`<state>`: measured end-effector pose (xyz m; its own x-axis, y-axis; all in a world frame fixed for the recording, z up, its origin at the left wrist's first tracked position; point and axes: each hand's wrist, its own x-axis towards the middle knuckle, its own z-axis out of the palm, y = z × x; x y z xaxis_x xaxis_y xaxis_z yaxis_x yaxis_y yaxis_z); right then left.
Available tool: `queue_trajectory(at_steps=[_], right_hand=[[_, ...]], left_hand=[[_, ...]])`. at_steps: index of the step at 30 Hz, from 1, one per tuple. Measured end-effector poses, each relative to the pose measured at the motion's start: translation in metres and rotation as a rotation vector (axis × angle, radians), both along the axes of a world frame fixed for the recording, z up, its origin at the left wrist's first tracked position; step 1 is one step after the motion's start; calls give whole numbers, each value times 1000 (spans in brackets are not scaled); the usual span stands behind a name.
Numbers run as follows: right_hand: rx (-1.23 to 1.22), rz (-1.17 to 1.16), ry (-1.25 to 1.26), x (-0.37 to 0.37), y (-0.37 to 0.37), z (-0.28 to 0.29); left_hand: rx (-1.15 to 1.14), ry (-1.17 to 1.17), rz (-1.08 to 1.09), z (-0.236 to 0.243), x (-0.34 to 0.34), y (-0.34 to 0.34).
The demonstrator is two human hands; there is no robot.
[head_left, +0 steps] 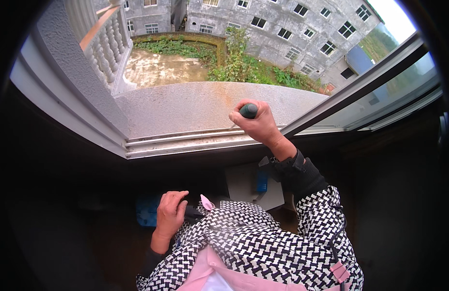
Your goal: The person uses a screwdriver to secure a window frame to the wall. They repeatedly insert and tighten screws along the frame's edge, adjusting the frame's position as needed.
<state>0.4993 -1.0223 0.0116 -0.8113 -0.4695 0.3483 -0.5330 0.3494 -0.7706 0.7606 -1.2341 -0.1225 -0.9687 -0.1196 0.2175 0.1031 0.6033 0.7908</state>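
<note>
My right hand [259, 125] is closed around the dark green handle of a screwdriver [249, 111], held over the window's bottom track. Its thin metal shaft shows only a little below my fingers and points down at the white sliding track [185, 142], which has dirt along its grooves. Whether the tip touches the track I cannot tell. My left hand [170, 213] hovers in front of my body, below the window, its fingers loosely bent and the thumb apart. Nothing shows in it.
A glass sash [384, 97] stands at the right of the opening. Beyond the track lies a rough outer ledge [176, 109]. Under my right forearm is a pale flat surface [241, 182] with a blue object [262, 180]. Another blue thing [146, 211] sits low at left.
</note>
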Motion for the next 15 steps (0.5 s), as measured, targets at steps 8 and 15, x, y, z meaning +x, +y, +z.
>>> queue_trajectory(at_steps=[8, 15], right_hand=[[-756, 127, -730, 8, 13, -26], [-824, 11, -910, 0, -5, -76]], left_hand=[[-173, 104, 154, 10, -37, -20], [-397, 71, 397, 19, -66, -42]])
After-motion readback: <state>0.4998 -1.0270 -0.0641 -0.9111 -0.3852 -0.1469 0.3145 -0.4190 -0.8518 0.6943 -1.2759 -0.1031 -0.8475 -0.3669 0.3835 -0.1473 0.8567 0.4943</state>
